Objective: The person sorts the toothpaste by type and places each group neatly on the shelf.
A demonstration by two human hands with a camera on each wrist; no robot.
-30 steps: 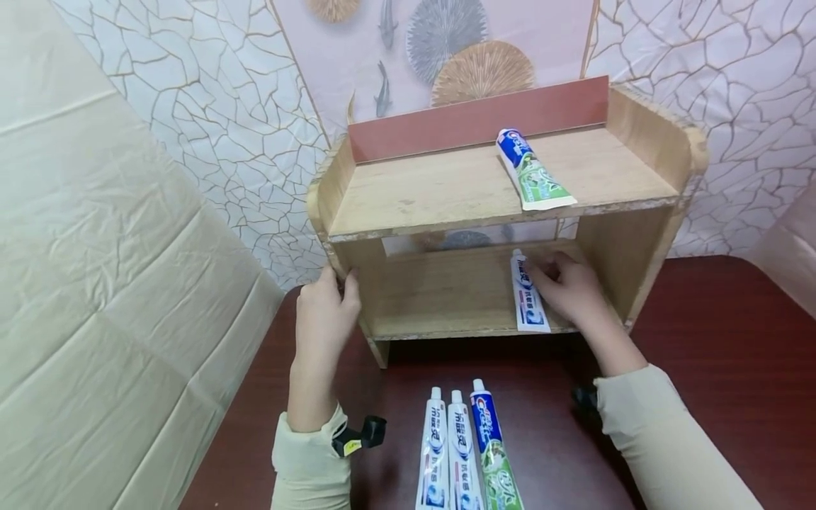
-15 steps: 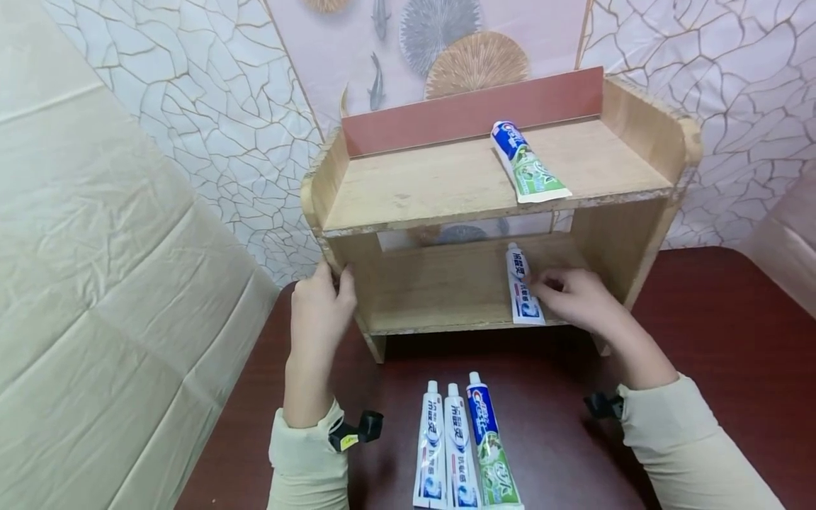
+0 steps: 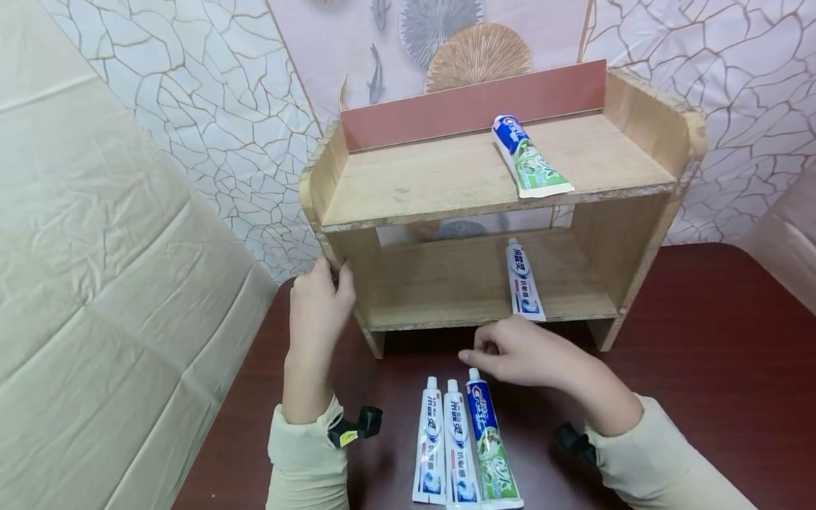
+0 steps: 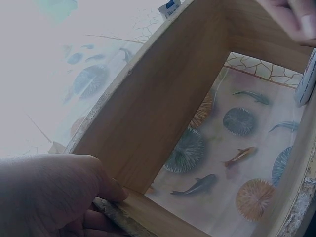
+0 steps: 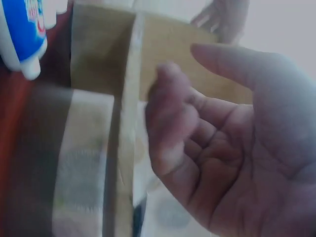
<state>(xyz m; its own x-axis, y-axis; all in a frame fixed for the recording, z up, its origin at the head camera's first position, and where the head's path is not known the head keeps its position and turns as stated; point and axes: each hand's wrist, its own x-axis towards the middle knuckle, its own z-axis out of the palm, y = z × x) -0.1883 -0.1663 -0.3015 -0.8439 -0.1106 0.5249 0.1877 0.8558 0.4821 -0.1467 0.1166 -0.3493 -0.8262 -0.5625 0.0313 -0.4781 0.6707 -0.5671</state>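
Note:
My left hand (image 3: 319,304) grips the left side panel of a two-tier wooden shelf (image 3: 440,287). In the left wrist view its thumb (image 4: 111,190) lies on the inner side of the panel's edge. My right hand (image 3: 519,352) holds nothing, its fingers loosely bent, just above the cap of a blue and green toothpaste tube (image 3: 489,443). Two white toothpaste tubes (image 3: 431,443) (image 3: 460,446) lie left of that tube on the table. One white toothpaste tube (image 3: 524,280) lies on the lower tier, cap to the back. On the upper tier lies another blue and green toothpaste tube (image 3: 530,159).
The shelf stands on a dark red table (image 3: 714,319). A red board (image 3: 474,106) runs along the back of its upper tier. Behind it hangs a patterned backdrop (image 3: 210,113), and a cream cloth (image 3: 95,283) slopes down on the left.
My right hand has let go of the white toothpaste tube on the lower tier and moved down and left, out over the tubes on the table. My left hand stays on the shelf.

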